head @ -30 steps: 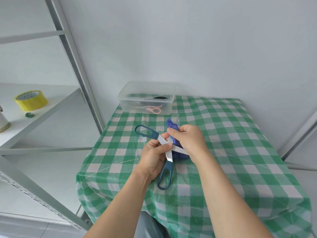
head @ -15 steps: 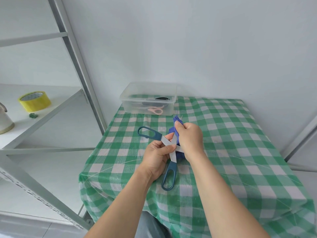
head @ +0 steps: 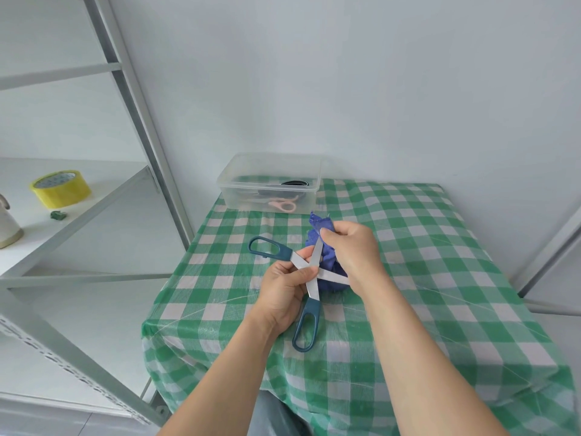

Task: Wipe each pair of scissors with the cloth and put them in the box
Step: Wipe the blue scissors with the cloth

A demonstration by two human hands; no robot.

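Scissors (head: 312, 289): open like an X, over the tabletop (head: 424, 278).
Left grip (head: 283, 291): I pinch their middle.
Right grip (head: 352, 250): I squeeze the cloth (head: 327, 264) round the far blade tip.
Box (head: 239, 196): straight past that tip, nearer my right side.

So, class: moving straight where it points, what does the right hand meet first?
Probably the clear box; the right hand, gripping the cloth, points up-left toward it, depth unclear.

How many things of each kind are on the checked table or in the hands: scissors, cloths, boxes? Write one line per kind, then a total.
Scissors: 3, the teal pair held, plus pink handles and black handles in the clear box; any others are hidden.
Cloths: 1, the blue cloth.
Boxes: 1.
Total: 5.
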